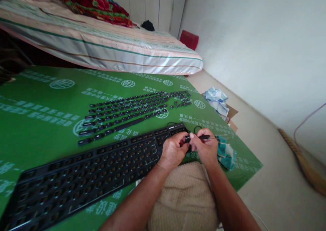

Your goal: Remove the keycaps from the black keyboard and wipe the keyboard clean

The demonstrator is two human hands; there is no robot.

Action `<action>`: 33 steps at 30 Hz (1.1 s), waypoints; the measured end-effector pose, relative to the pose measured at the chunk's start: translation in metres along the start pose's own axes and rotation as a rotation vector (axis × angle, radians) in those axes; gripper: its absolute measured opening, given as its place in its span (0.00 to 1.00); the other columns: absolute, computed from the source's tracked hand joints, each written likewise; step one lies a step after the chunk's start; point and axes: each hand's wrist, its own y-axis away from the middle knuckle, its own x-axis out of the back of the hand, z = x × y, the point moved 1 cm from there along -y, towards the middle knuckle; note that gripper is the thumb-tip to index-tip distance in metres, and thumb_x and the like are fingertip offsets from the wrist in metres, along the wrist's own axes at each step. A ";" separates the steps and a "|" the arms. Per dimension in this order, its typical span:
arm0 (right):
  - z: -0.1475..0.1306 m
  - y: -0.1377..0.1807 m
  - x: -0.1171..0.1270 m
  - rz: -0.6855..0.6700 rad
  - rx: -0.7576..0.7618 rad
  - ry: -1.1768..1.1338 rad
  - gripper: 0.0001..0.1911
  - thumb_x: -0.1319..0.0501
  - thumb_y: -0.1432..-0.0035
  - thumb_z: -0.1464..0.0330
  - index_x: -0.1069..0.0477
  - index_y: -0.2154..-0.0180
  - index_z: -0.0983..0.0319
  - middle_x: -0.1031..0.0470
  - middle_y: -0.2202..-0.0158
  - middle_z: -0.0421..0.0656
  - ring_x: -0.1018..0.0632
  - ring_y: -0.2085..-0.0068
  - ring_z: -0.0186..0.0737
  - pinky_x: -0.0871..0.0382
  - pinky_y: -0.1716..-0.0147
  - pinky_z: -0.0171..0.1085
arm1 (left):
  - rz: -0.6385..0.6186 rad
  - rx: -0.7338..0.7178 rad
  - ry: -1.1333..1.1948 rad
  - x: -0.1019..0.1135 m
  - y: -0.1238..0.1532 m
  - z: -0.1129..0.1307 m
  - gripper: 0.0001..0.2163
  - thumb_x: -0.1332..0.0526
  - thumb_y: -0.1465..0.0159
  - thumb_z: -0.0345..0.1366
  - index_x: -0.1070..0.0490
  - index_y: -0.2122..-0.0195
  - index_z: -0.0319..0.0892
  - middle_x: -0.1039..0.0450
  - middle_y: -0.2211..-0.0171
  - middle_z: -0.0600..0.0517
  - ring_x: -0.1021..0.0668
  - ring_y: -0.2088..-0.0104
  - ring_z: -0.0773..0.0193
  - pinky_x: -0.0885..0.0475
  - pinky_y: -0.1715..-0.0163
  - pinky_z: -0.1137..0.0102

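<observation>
My left hand [174, 149] is closed, pinching a small black keycap [187, 139] at its fingertips, over the right end of the keyboard. Close beside it, my right hand [205, 149] grips a slim black tool [204, 136]; its tip is hidden among the fingers, near the keycap. The black keyboard [86, 171] lies slantwise below, its keycaps off and the sockets showing. Beyond it, loose black keycaps [122, 114] are laid out in rows on the green-covered table [56, 98].
A teal checked cloth [226, 153] lies at the table's right edge. Crumpled paper [216, 100] and cardboard [232, 112] are on the floor past it. Behind the table is a bed [107, 51] with a red floral blanket [102, 7]. A broom [300, 159] lies at the right.
</observation>
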 end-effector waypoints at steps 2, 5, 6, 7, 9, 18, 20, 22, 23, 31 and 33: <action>-0.007 -0.007 -0.001 -0.036 -0.005 -0.025 0.15 0.35 0.50 0.62 0.42 0.75 0.60 0.33 0.86 0.32 0.35 0.88 0.27 0.43 0.88 0.27 | -0.004 0.019 0.076 0.000 0.000 0.000 0.10 0.41 0.46 0.26 0.26 0.65 0.44 0.28 0.76 0.57 0.27 0.75 0.68 0.34 0.74 0.77; -0.016 -0.017 0.005 0.022 0.038 -0.017 0.16 0.37 0.48 0.60 0.42 0.75 0.60 0.34 0.86 0.31 0.36 0.88 0.28 0.43 0.87 0.27 | 0.119 0.096 0.276 0.000 0.000 -0.001 0.13 0.39 0.48 0.27 0.26 0.61 0.43 0.28 0.76 0.57 0.27 0.76 0.69 0.32 0.74 0.76; -0.018 -0.019 0.008 0.051 0.054 0.013 0.16 0.39 0.46 0.59 0.41 0.75 0.60 0.34 0.86 0.32 0.36 0.87 0.28 0.43 0.86 0.28 | 0.168 0.121 0.330 0.000 0.000 -0.001 0.14 0.38 0.49 0.27 0.26 0.60 0.42 0.28 0.76 0.56 0.27 0.76 0.69 0.31 0.74 0.76; -0.020 -0.021 0.012 0.061 0.062 0.064 0.16 0.41 0.44 0.57 0.41 0.75 0.60 0.34 0.85 0.33 0.35 0.86 0.28 0.42 0.85 0.28 | 0.203 0.137 0.365 0.000 0.000 -0.001 0.14 0.37 0.49 0.27 0.25 0.60 0.42 0.28 0.76 0.56 0.27 0.77 0.69 0.31 0.74 0.76; -0.023 -0.023 0.019 0.024 0.067 0.225 0.19 0.47 0.40 0.55 0.38 0.76 0.61 0.34 0.83 0.35 0.34 0.84 0.29 0.40 0.83 0.30 | 0.234 0.145 0.383 0.001 -0.001 -0.001 0.13 0.37 0.49 0.27 0.25 0.61 0.41 0.28 0.76 0.56 0.28 0.77 0.70 0.31 0.74 0.76; -0.038 -0.009 0.029 -0.281 0.292 0.696 0.13 0.51 0.38 0.65 0.30 0.64 0.62 0.28 0.71 0.43 0.28 0.70 0.36 0.35 0.68 0.34 | 0.262 0.224 0.657 0.001 -0.004 0.001 0.14 0.34 0.52 0.29 0.22 0.63 0.41 0.27 0.76 0.56 0.28 0.77 0.71 0.30 0.74 0.76; -0.035 -0.005 0.022 -0.355 0.223 0.640 0.12 0.49 0.39 0.66 0.30 0.59 0.61 0.27 0.72 0.41 0.28 0.72 0.35 0.35 0.70 0.33 | 0.263 0.240 0.732 0.001 -0.004 0.000 0.14 0.34 0.53 0.29 0.22 0.62 0.41 0.26 0.75 0.55 0.26 0.75 0.70 0.29 0.72 0.75; -0.030 -0.002 0.014 -0.377 0.149 0.599 0.12 0.46 0.42 0.65 0.29 0.58 0.62 0.29 0.76 0.39 0.29 0.75 0.33 0.36 0.74 0.32 | 0.261 0.257 0.801 0.002 -0.004 -0.002 0.15 0.33 0.53 0.29 0.22 0.62 0.40 0.25 0.74 0.55 0.25 0.74 0.69 0.28 0.69 0.74; -0.028 -0.001 0.010 -0.370 0.118 0.580 0.12 0.44 0.44 0.65 0.28 0.59 0.62 0.30 0.78 0.38 0.31 0.77 0.33 0.37 0.76 0.31 | 0.258 0.264 0.828 0.003 -0.005 -0.002 0.15 0.33 0.53 0.30 0.22 0.62 0.40 0.24 0.73 0.55 0.25 0.73 0.69 0.28 0.69 0.74; -0.019 -0.001 -0.004 -0.309 0.056 0.468 0.11 0.41 0.49 0.68 0.26 0.63 0.63 0.29 0.77 0.37 0.31 0.78 0.31 0.38 0.77 0.30 | 0.280 0.286 0.789 0.008 -0.007 -0.004 0.13 0.33 0.51 0.32 0.22 0.63 0.41 0.23 0.71 0.54 0.24 0.71 0.68 0.29 0.67 0.75; -0.017 -0.001 -0.006 -0.291 0.065 0.488 0.10 0.41 0.50 0.68 0.26 0.64 0.63 0.27 0.76 0.39 0.29 0.77 0.32 0.37 0.76 0.30 | 0.288 0.284 0.763 0.009 -0.007 -0.003 0.13 0.33 0.51 0.32 0.22 0.62 0.41 0.23 0.71 0.54 0.24 0.70 0.67 0.28 0.67 0.74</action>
